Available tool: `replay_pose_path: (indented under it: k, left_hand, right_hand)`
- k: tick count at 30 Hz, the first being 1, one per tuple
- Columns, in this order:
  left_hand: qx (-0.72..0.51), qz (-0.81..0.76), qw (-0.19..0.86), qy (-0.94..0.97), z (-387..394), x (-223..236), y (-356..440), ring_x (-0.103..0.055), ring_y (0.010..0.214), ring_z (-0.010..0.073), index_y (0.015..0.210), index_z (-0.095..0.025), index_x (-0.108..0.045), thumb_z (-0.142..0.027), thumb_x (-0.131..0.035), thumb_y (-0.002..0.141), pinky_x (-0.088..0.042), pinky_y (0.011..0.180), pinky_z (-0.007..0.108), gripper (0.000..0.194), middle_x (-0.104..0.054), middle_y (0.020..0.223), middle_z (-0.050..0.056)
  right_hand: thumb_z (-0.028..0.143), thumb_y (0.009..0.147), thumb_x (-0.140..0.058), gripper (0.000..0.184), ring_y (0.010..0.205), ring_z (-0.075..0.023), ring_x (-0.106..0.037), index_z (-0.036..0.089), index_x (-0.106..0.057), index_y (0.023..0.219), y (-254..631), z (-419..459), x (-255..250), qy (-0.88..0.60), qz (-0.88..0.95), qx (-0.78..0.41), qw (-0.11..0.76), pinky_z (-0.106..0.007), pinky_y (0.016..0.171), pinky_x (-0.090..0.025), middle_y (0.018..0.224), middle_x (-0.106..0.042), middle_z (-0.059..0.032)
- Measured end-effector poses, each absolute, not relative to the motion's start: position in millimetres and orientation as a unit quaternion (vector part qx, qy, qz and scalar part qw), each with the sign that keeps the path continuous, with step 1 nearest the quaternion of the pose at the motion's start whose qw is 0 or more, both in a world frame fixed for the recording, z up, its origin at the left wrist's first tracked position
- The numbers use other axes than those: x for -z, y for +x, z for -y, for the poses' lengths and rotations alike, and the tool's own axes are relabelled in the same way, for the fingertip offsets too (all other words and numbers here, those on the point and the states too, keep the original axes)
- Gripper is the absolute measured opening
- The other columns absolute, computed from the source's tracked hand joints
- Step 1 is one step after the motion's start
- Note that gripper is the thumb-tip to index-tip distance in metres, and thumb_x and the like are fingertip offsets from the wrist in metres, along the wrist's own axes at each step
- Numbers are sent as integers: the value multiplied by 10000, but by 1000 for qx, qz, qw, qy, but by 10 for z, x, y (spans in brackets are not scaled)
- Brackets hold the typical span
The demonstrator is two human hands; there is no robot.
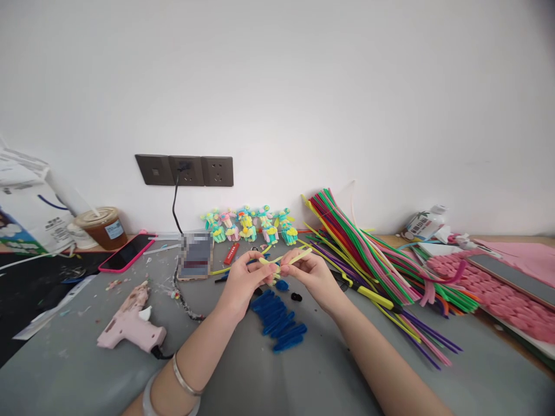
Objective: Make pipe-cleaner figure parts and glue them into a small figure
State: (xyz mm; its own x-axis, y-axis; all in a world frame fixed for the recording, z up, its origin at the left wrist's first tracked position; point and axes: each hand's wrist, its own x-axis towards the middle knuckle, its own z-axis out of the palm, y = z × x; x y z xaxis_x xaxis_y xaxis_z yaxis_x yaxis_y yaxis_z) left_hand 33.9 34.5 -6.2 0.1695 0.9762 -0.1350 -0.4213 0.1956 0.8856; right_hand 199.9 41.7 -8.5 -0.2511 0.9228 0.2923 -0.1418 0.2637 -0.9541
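Over the middle of the grey mat, my left hand (251, 274) and my right hand (307, 271) meet fingertip to fingertip. Both pinch a pale yellow pipe cleaner (299, 255), whose end sticks up past the right fingers; its lower part is partly hidden by my fingers. Just below my hands lies a blue pipe cleaner bent into a zigzag (280, 323). A small blue coil (282, 285) and a small black coil (296, 297) rest beside my right wrist.
A pink glue gun (134, 329) lies at left, near a pink-cased phone (128, 252) and a drink cup (103, 226). Several finished colourful figures (247, 225) stand by the wall. A large pipe cleaner bundle (368, 248) and a yellow utility knife (373, 296) lie at right.
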Motion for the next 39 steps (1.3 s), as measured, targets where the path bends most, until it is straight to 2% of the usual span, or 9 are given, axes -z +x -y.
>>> replay_pose_path:
  k: [4, 10, 16, 20, 28, 32, 39]
  left_hand:
    - [-539, -351, 685, 341, -332, 69, 382, -585, 562, 79, 647, -151, -556, -273, -860, 592, -488, 574, 194, 332, -651, 598, -17]
    - [-536, -317, 720, 307, -330, 75, 399, -609, 613, 63, 688, -143, -626, -239, -845, 622, -515, 637, 168, 248, -658, 676, -22]
    - [-547, -326, 703, 317, -342, 97, 377, -625, 644, 76, 708, -156, -649, -244, -845, 615, -528, 677, 185, 234, -674, 698, -18]
    - [-536, -378, 654, 377, -353, 72, 339, -629, 623, 105, 699, -144, -664, -276, -851, 588, -529, 659, 228, 255, -678, 665, 5]
    - [-425, -394, 610, 540, -367, -9, 221, -582, 556, 110, 646, -134, -688, -245, -817, 601, -477, 576, 235, 177, -671, 620, 26]
    - [-385, -398, 610, 567, -362, -3, 208, -596, 558, 119, 656, -135, -690, -231, -799, 618, -485, 584, 245, 150, -686, 636, 37]
    - [-398, -383, 657, 513, -384, 44, 232, -630, 622, 121, 683, -137, -601, -313, -847, 586, -503, 601, 228, 318, -686, 666, 31]
  right_hand:
    - [381, 755, -745, 189, 674, -155, -589, 207, -671, 756, 1925, -399, 124, -328, 568, -528, 540, -297, 646, -488, 739, -643, -10]
    - [349, 719, -778, 172, 718, -166, -585, 217, -669, 700, 1829, -368, 132, -337, 562, -477, 586, -298, 659, -485, 763, -628, -18]
    - [362, 696, -792, 169, 734, -190, -621, 223, -696, 701, 1843, -395, 146, -334, 579, -464, 582, -321, 658, -512, 765, -666, -30]
    - [361, 722, -775, 161, 716, -197, -654, 233, -703, 787, 1916, -406, 122, -338, 585, -472, 566, -345, 691, -536, 768, -697, -26]
    - [326, 786, -719, 125, 702, -179, -615, 214, -703, 733, 2030, -408, 54, -321, 680, -463, 469, -318, 674, -497, 748, -670, -25]
    - [322, 752, -752, 140, 685, -158, -578, 204, -694, 700, 2028, -412, 48, -302, 667, -500, 462, -297, 644, -476, 753, -629, -16]
    - [319, 743, -764, 167, 676, -135, -578, 184, -668, 722, 1998, -425, 98, -314, 587, -583, 465, -258, 605, -458, 785, -659, -15]
